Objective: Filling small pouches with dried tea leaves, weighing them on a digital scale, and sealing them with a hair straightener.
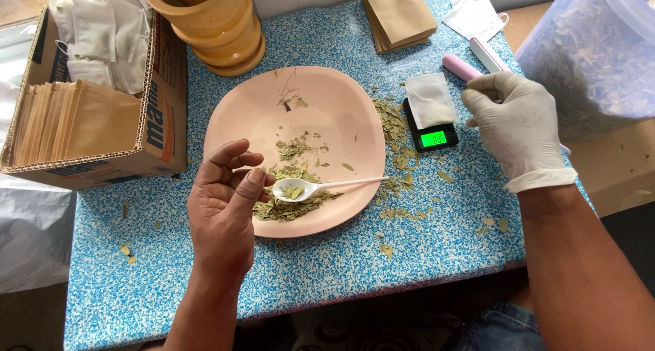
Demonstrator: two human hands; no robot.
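My bare left hand (224,208) hovers over the near left rim of a pink plate (239,112), palm up. Its thumb is pressed against the curled fingers, and I cannot see anything between them. Just right of the thumb, a white plastic spoon (321,185) lies on the plate with a few dried green leaves (290,208) in its bowl. My gloved right hand (520,129) is curled over a pink and white stick-shaped tool (460,66) at the table's right side. Beside that hand, a small black scale (437,138) with a lit green display carries a white sachet (428,100).
A cardboard box (164,119) of brown and white sachets stands at the left. A wooden mortar (218,23) and a stack of brown paper bags (399,13) are at the back. A clear tub of leaves (593,57) sits at the right. Loose leaves litter the blue speckled table (341,262).
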